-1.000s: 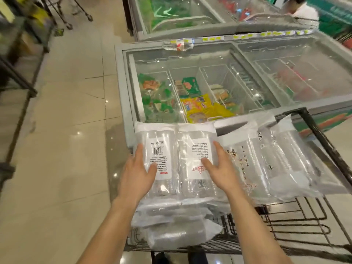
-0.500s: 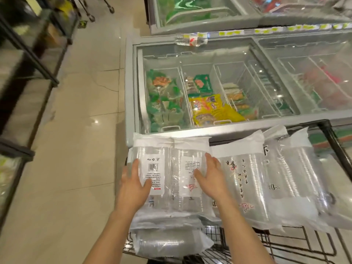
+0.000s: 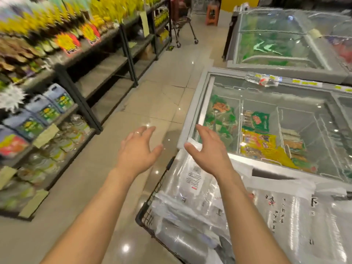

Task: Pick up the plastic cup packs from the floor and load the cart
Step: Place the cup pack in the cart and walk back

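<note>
Both hands are raised with forearms stretched forward and palms down, holding nothing. The left hand (image 3: pixel 137 149) hangs over the tiled floor (image 3: pixel 163 96) with its fingers loosely spread and a ring (image 3: pixel 137 133) on one of them. The right hand (image 3: pixel 208 149) is likewise spread, hovering over the far end of the plastic cup packs (image 3: pixel 194 187). The packs lie side by side across the black wire cart (image 3: pixel 150 212) below the right forearm, none of them gripped. Just beyond the cart stands a glass-topped chest freezer (image 3: pixel 266 119) holding coloured food bags. Across the aisle to the left, blurred shelves (image 3: pixel 62 73) carry bottles and jugs, and another cart (image 3: pixel 182 21) stands far down the aisle.
</note>
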The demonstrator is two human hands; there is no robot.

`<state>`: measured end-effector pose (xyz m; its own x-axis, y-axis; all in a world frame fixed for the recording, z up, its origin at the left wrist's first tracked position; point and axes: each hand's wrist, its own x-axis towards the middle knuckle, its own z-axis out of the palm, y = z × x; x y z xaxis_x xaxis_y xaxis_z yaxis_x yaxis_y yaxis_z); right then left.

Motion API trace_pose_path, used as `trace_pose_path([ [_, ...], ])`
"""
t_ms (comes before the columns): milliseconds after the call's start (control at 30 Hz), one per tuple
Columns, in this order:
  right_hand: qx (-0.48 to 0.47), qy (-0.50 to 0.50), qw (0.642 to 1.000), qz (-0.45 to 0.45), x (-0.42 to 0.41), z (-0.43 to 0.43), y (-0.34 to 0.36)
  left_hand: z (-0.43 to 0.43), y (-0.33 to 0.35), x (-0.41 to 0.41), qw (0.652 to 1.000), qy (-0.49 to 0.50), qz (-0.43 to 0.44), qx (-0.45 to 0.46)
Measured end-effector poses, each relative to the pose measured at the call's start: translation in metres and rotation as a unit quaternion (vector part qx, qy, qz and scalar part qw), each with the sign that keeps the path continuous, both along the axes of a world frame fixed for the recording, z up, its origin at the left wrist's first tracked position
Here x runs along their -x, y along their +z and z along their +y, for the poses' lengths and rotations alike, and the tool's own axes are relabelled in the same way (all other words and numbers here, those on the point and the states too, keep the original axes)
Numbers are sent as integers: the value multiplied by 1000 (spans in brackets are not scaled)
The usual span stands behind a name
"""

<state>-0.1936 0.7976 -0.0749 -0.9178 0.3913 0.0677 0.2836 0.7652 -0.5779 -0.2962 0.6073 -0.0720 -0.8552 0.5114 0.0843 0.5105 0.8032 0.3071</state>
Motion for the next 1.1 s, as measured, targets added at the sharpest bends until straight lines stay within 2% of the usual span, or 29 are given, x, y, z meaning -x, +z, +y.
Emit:
trace_pose_path([
  [267, -91, 222, 971, 19, 83, -197, 59, -216, 54, 12, 986, 146, 84, 16],
  [500, -85, 365, 923, 87, 116, -441, 70, -469, 67, -16, 960, 266, 92, 16],
  [667, -58, 468, 876, 100, 131, -606, 69, -612, 69, -53, 923, 375, 78, 29],
  [833, -99, 553, 822, 91, 151, -733, 57, -724, 57, -69, 888, 456, 55, 27],
  [1100, -102, 628, 765, 103, 243, -913, 33, -879, 30, -16, 839, 540, 46, 51],
])
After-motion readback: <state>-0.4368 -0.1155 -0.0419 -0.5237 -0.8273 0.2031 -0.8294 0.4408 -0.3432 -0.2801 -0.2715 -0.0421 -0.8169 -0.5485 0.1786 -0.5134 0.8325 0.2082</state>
